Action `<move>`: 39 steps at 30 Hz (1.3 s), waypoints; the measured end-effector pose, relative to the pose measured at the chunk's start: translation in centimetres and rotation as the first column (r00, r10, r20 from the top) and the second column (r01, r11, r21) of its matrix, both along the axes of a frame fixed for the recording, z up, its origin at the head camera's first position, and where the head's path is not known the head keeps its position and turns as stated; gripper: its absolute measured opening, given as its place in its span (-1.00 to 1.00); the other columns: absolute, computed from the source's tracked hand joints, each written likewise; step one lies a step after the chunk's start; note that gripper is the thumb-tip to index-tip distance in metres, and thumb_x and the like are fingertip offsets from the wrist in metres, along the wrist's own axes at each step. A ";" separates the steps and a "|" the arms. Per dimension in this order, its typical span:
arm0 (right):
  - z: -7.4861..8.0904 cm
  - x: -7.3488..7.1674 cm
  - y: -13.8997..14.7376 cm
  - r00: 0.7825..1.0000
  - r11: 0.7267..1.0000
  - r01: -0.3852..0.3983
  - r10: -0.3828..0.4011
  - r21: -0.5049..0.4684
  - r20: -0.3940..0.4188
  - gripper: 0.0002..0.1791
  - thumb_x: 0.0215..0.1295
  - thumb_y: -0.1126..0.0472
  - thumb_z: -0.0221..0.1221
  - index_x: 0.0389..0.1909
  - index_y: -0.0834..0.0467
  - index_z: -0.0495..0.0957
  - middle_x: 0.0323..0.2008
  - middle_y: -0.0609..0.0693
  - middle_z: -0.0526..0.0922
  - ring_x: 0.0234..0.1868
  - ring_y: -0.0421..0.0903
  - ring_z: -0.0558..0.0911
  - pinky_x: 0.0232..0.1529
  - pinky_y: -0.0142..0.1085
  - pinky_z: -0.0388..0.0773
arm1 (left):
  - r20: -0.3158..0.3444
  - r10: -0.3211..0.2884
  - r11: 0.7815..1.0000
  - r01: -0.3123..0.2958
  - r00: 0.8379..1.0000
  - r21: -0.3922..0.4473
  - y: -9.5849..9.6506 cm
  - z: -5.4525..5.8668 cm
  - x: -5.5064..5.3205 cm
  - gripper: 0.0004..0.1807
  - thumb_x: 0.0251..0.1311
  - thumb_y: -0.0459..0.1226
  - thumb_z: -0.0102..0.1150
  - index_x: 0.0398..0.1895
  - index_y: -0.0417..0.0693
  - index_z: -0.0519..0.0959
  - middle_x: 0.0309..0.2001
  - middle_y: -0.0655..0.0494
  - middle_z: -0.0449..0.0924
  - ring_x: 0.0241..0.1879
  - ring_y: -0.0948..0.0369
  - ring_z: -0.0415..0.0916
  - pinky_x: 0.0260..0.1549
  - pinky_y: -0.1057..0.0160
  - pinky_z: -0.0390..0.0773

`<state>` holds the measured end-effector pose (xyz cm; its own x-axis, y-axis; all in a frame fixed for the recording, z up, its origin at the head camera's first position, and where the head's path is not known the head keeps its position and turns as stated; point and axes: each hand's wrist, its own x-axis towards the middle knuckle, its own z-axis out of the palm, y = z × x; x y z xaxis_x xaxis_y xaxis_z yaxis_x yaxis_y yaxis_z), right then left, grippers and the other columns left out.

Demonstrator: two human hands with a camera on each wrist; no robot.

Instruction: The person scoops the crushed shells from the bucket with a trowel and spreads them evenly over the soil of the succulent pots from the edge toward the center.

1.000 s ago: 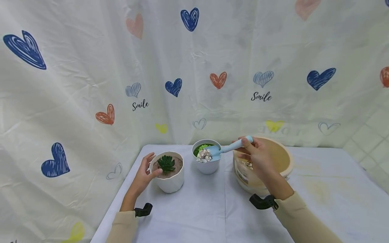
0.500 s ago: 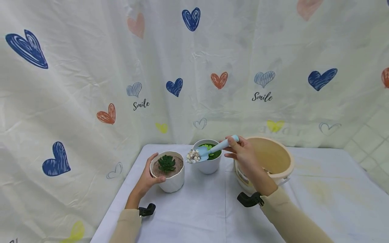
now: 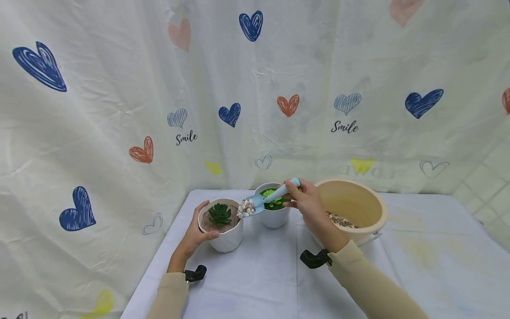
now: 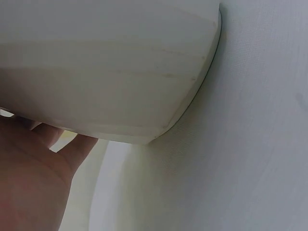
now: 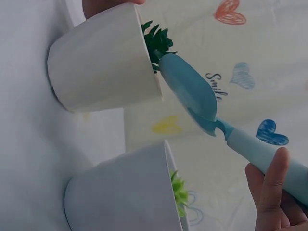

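My left hand (image 3: 194, 232) holds a white faceted flowerpot (image 3: 227, 241) by its left side, thumb at the front rim. A dark green succulent (image 3: 220, 214) stands in its brown soil. The left wrist view shows the pot's wall close up, with the fingers (image 4: 77, 149) against it. My right hand (image 3: 310, 207) grips the handle of a light blue trowel (image 3: 259, 204), held up and slanting down to the left. Small pale pebbles (image 3: 246, 208) fill its blade. In the right wrist view the blade tip overlaps the succulent at the pot's rim.
A second white pot (image 3: 275, 219) with a bright green succulent (image 3: 272, 199) stands behind the trowel. To the right is a cream bucket (image 3: 358, 199) with more pebbles (image 3: 340, 220) inside. A heart-printed curtain (image 3: 255, 88) hangs behind the white-covered table (image 3: 259, 283).
The right hand has carried the loaded trowel leftward, from over the second pot to the right rim of the left one. The left hand has stayed on its pot, thumb shifted slightly.
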<state>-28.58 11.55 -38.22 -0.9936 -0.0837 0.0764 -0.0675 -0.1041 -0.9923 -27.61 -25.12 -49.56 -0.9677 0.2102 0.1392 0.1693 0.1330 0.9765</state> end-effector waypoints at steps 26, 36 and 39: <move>-0.2 0.8 -2.6 0.994 0.997 0.070 -0.067 0.032 -0.087 -0.64 0.53 0.14 0.12 0.12 0.35 0.52 0.00 0.10 0.76 -0.13 -0.13 0.74 -0.18 -0.12 0.75 | 0.020 -0.025 0.999 0.025 0.999 0.024 0.0 -0.2 0.0 0.25 0.01 -0.20 0.56 0.64 0.31 -0.14 0.55 -0.14 0.03 0.46 -0.18 0.17 0.13 0.31 0.53; -1.4 1.6 -2.7 0.987 0.994 0.112 -0.112 -0.006 -0.114 -0.65 0.52 0.14 0.14 0.16 0.27 0.55 0.12 0.27 0.69 -0.12 -0.04 0.70 -0.27 -0.30 0.73 | 0.021 -0.028 0.999 0.028 0.999 0.026 -0.1 -0.2 -0.2 0.23 0.01 -0.18 0.56 0.61 0.43 -0.11 0.55 -0.13 0.01 0.48 -0.20 0.16 0.15 0.29 0.53; -1.8 1.8 -2.8 0.985 0.992 0.123 -0.125 -0.023 -0.116 -0.65 0.52 0.14 0.14 0.16 0.27 0.54 0.09 0.21 0.71 -0.13 -0.10 0.69 -0.27 -0.30 0.73 | 0.024 -0.022 1.000 0.021 0.999 0.021 -0.1 -0.2 -0.2 0.24 0.00 -0.17 0.56 0.62 0.39 -0.13 0.55 -0.12 0.01 0.48 -0.20 0.15 0.16 0.27 0.52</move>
<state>-26.81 8.77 -40.00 -0.9804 0.0416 0.1928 -0.1961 -0.1030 -0.9752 -27.78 -25.21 -49.77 -0.9661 0.2284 0.1200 0.1478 0.1090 0.9830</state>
